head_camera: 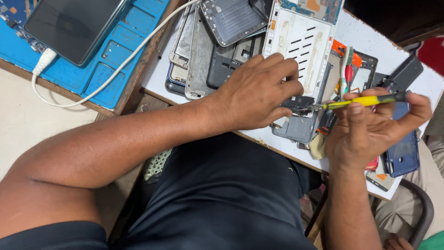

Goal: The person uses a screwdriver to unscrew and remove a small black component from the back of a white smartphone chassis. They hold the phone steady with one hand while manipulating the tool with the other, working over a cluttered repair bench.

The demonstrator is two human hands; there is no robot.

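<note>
A white-topped table (370, 44) carries a heap of phone frames (217, 51) and a blue back cover (403, 155).

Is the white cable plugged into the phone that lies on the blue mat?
Yes, the white cable ends in a white plug pushed into the edge of the dark phone, which lies on the blue mat.

Dark rect. phone screen (74, 25) top left on blue mat (134, 28).
</note>
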